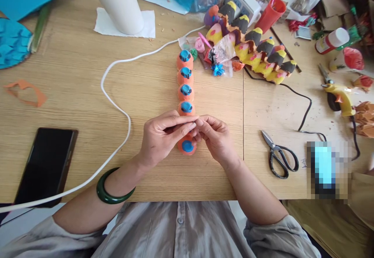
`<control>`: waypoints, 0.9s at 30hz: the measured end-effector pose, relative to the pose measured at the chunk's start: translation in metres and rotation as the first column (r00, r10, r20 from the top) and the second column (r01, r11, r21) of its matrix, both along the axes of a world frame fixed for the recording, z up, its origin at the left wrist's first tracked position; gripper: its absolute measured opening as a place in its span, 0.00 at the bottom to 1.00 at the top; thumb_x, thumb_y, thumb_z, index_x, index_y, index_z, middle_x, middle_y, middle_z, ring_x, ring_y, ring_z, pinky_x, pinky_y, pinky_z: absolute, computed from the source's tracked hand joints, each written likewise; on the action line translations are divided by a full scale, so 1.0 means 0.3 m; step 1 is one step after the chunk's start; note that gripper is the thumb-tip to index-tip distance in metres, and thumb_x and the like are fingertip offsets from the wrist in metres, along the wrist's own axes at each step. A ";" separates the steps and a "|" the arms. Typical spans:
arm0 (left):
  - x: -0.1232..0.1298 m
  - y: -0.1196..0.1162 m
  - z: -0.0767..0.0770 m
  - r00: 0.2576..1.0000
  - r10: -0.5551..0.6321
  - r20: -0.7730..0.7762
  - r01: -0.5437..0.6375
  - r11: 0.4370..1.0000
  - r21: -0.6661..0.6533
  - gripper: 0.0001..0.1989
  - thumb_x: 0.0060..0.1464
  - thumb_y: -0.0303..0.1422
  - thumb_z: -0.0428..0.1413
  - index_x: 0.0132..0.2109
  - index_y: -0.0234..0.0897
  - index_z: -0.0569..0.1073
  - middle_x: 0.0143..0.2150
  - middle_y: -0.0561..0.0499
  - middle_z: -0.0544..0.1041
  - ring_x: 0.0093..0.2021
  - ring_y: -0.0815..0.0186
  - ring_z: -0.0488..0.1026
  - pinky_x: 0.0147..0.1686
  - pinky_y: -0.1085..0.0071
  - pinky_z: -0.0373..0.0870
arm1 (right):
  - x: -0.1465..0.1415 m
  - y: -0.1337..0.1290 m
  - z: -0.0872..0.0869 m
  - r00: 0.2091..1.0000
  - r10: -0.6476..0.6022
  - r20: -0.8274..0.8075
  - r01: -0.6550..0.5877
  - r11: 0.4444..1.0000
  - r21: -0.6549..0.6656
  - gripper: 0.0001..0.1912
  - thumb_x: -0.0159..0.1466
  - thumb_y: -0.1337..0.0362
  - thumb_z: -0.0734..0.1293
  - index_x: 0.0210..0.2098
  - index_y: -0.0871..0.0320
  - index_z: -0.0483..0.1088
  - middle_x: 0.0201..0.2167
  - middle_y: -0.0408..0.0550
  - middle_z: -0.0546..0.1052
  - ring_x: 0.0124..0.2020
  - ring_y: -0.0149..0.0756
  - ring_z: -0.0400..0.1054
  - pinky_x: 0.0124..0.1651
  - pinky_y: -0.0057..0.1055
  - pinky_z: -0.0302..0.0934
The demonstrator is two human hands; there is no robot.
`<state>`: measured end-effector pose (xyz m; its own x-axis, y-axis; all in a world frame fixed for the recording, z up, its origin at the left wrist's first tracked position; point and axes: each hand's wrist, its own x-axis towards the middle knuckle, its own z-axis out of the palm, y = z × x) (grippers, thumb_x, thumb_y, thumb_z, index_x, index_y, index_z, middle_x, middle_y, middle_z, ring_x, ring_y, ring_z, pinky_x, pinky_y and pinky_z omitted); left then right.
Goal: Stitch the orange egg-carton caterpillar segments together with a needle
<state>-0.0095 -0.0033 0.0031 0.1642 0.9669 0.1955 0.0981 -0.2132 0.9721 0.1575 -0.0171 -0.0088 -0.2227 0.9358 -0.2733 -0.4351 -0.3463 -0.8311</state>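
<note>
An orange painted egg-carton strip lies lengthwise before me on the wooden table. Blue tops cap its bumps, and those on the far ones carry small dark pieces; the nearest blue top looks plain. Over its near part, my left hand and my right hand meet with fingertips pinched together. Whatever they hold is too small or too hidden to make out. The hands cover one of the bumps.
A white cord winds across the left side, near a black phone. Scissors and a yellow glue gun lie right. Painted egg-carton strips, small plastic bags, a red cup and a white cylinder stand farther back.
</note>
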 end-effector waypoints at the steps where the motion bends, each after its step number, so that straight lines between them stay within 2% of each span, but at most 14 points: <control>1: 0.000 0.000 0.000 1.000 0.005 -0.016 -0.005 1.000 0.005 0.10 0.60 0.30 0.66 0.47 0.49 0.87 0.27 0.55 0.74 0.27 0.72 0.70 0.27 0.74 0.66 | 0.001 0.001 -0.001 1.000 0.001 0.004 -0.001 1.000 -0.011 0.15 0.63 0.50 0.77 0.32 0.55 0.78 0.25 0.39 0.78 0.22 0.25 0.69 0.28 0.25 0.68; 5: -0.005 -0.002 -0.001 0.999 -0.006 -0.036 0.006 1.000 -0.007 0.12 0.60 0.31 0.66 0.50 0.49 0.87 0.28 0.54 0.76 0.28 0.71 0.70 0.28 0.74 0.67 | 0.003 0.005 0.000 1.000 -0.021 0.022 0.022 0.999 -0.036 0.16 0.61 0.49 0.78 0.32 0.55 0.77 0.24 0.37 0.77 0.22 0.26 0.70 0.27 0.26 0.69; 10: -0.012 -0.005 0.008 0.999 -0.039 0.004 0.039 0.998 -0.046 0.11 0.64 0.33 0.63 0.51 0.48 0.86 0.36 0.51 0.82 0.35 0.68 0.76 0.33 0.72 0.72 | 0.002 0.006 0.004 0.997 -0.080 0.006 0.081 0.996 -0.028 0.15 0.60 0.51 0.79 0.32 0.55 0.77 0.24 0.36 0.76 0.21 0.24 0.68 0.26 0.24 0.68; 15: -0.008 -0.005 0.015 1.000 -0.012 -0.004 0.011 0.997 -0.070 0.09 0.66 0.38 0.62 0.49 0.48 0.87 0.36 0.51 0.83 0.34 0.67 0.77 0.37 0.69 0.76 | 0.004 0.005 0.003 0.997 -0.071 0.003 0.071 0.996 -0.044 0.16 0.61 0.50 0.78 0.31 0.55 0.77 0.24 0.37 0.76 0.22 0.24 0.68 0.27 0.25 0.68; 19: -0.009 -0.003 0.001 1.000 0.001 -0.018 -0.002 0.999 -0.034 0.09 0.64 0.36 0.65 0.49 0.49 0.87 0.36 0.52 0.83 0.35 0.67 0.78 0.39 0.70 0.76 | 0.004 0.003 0.004 0.998 -0.053 0.019 0.054 0.998 -0.043 0.16 0.61 0.49 0.78 0.32 0.55 0.77 0.24 0.37 0.76 0.22 0.25 0.68 0.27 0.25 0.68; 27: -0.007 0.001 -0.010 1.000 -0.004 0.003 0.004 1.000 0.028 0.09 0.62 0.31 0.66 0.47 0.49 0.87 0.33 0.54 0.82 0.34 0.70 0.77 0.37 0.73 0.73 | 0.001 -0.001 0.008 0.999 -0.022 0.028 0.023 0.999 -0.026 0.15 0.62 0.50 0.77 0.32 0.55 0.78 0.24 0.37 0.77 0.21 0.24 0.68 0.28 0.25 0.68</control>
